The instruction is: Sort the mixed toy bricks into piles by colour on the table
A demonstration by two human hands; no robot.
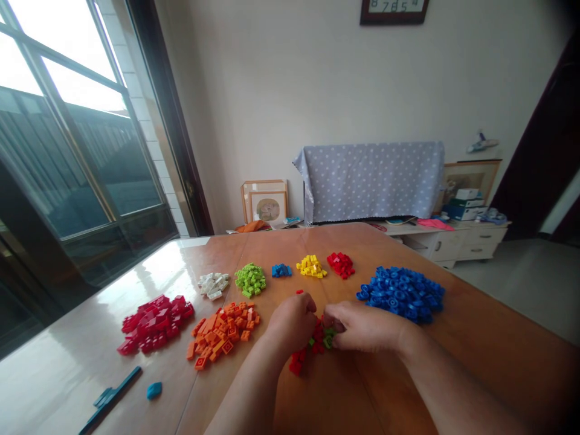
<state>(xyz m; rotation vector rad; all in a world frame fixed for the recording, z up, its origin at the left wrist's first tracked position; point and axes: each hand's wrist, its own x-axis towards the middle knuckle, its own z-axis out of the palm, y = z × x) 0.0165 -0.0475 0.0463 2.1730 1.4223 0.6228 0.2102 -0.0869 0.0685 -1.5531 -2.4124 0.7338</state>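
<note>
Both hands (left [290,323], right [369,326]) curled at red-and-green bricks [318,338], near tabletop's [344,399] near edge; grip unclear; risk: sweeping fingers scatter loose bricks.

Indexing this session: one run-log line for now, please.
left hand: at red bricks | right hand: at green brick | blue pile: right side

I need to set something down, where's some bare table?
Two patches: right of the right forearm, nearer than the big blue pile; and between the teal block and left forearm. It's crowded around the left hand and right hand, with red bricks and green bricks.
</note>
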